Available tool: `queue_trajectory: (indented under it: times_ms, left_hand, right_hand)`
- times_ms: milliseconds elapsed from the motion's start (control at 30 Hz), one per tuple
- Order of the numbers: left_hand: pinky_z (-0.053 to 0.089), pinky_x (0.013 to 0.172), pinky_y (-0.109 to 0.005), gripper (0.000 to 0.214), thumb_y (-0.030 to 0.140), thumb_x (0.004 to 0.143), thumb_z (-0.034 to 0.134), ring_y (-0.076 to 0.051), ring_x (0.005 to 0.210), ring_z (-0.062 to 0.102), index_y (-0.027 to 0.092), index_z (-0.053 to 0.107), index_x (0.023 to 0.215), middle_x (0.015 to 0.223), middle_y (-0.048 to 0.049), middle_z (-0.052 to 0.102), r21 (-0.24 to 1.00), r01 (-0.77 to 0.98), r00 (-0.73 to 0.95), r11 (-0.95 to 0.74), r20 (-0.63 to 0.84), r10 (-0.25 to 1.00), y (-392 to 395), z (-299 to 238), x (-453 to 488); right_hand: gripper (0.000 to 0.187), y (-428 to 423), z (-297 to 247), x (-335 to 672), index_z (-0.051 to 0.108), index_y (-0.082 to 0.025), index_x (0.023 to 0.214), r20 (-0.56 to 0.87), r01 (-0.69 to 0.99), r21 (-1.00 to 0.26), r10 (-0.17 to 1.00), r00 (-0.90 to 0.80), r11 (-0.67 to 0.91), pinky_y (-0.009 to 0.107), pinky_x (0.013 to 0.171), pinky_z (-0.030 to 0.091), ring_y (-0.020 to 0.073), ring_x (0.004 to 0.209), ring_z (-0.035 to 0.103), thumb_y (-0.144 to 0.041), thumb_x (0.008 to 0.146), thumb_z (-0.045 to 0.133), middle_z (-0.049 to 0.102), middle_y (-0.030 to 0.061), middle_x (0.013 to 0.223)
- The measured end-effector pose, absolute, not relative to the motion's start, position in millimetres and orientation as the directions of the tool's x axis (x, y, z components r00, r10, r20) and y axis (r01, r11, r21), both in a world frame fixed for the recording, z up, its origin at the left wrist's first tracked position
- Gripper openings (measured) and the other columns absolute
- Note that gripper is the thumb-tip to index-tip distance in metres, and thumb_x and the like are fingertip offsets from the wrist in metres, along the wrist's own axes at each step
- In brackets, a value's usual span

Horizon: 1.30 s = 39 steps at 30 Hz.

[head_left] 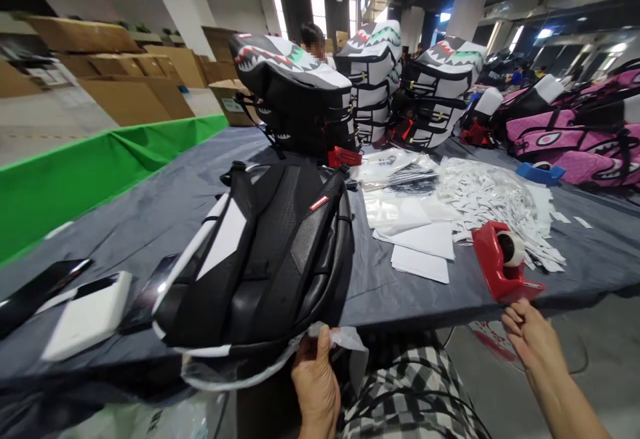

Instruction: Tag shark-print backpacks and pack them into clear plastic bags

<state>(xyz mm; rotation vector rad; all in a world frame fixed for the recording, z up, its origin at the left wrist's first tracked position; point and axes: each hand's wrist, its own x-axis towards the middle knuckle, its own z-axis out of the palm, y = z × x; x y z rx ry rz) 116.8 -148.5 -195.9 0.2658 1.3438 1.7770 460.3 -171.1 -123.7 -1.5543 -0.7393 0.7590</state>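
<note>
A black backpack [270, 252] lies straps-up on the grey table cloth [165, 205], its lower end over the near edge. My left hand [315, 379] pinches a clear plastic bag [240, 369] that wraps the backpack's lower end. My right hand [530, 335] is just below the table edge beside a red tape dispenser [503, 262]; its fingers are curled together and seem to pinch something too small to name.
White sheets and a heap of paper tags [480, 199] lie right of the backpack. Shark-print backpacks [295, 92] stand at the back, pink ones [575, 132] at the right. Phones and a white box [90, 315] lie at the left. A person stands behind the bags.
</note>
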Motion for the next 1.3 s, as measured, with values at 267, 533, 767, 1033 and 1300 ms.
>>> queue_trajectory:
  times_ms: [267,533,767,1033,1300]
  left_hand:
    - [0.053,0.080,-0.032,0.049,0.058,0.063,0.087,-0.019,0.076,0.066,0.016,0.072,0.084,0.080,-0.0036,0.073,0.913,-0.405,-0.601,-0.052,-0.224,0.767,-151.2,-169.4,124.4]
    - [0.052,0.079,-0.032,0.042,0.052,0.067,0.084,-0.021,0.077,0.063,0.016,0.069,0.084,0.082,-0.0056,0.071,0.894,-0.423,-0.598,-0.150,-0.151,0.787,-144.5,-167.7,125.3]
    - [0.051,0.079,-0.033,0.043,0.054,0.069,0.083,-0.021,0.079,0.061,0.016,0.070,0.086,0.083,-0.0056,0.070,0.878,-0.455,-0.505,-0.152,-0.114,0.856,-150.4,-166.6,119.0]
    - [0.048,0.086,-0.033,0.047,0.059,0.064,0.086,-0.021,0.082,0.061,0.016,0.072,0.078,0.081,-0.0046,0.071,0.820,-0.562,-0.572,-0.106,-0.293,0.767,-151.5,-169.4,120.8]
    - [0.049,0.084,-0.032,0.041,0.048,0.058,0.091,-0.018,0.076,0.060,0.015,0.071,0.070,0.075,-0.0028,0.069,0.811,-0.576,-0.556,-0.103,-0.297,0.776,-150.0,-164.4,113.7]
  right_hand:
    - [0.049,-123.5,-114.6,273.3,0.049,-0.023,0.073,-0.023,0.278,-0.952,0.874,-0.485,0.129,0.025,0.052,0.032,0.0112,0.054,0.036,-0.069,0.089,0.057,0.040,-0.0053,0.059]
    - [0.040,-60.7,-114.0,228.8,0.054,-0.027,0.076,0.232,0.483,-0.479,0.637,-0.736,0.733,0.027,0.052,0.035,0.0165,0.054,0.058,-0.057,0.099,0.040,0.062,-0.0004,0.063]
    - [0.035,-65.9,-118.2,226.2,0.057,-0.026,0.077,0.299,0.595,-0.203,0.628,-0.719,0.777,0.027,0.049,0.028,0.0173,0.051,0.059,-0.046,0.100,0.038,0.064,0.0026,0.061]
    - [0.019,-54.6,-124.5,236.1,0.055,-0.027,0.083,0.106,0.533,-0.534,0.677,-0.728,0.657,0.028,0.056,0.042,0.0181,0.058,0.063,-0.036,0.094,0.043,0.067,0.0008,0.071]
    - [0.027,-54.7,-148.5,214.7,0.063,-0.022,0.084,0.007,0.356,-0.861,0.707,-0.707,0.363,0.035,0.069,0.054,0.0243,0.073,0.070,-0.045,0.082,0.048,0.075,0.0063,0.080]
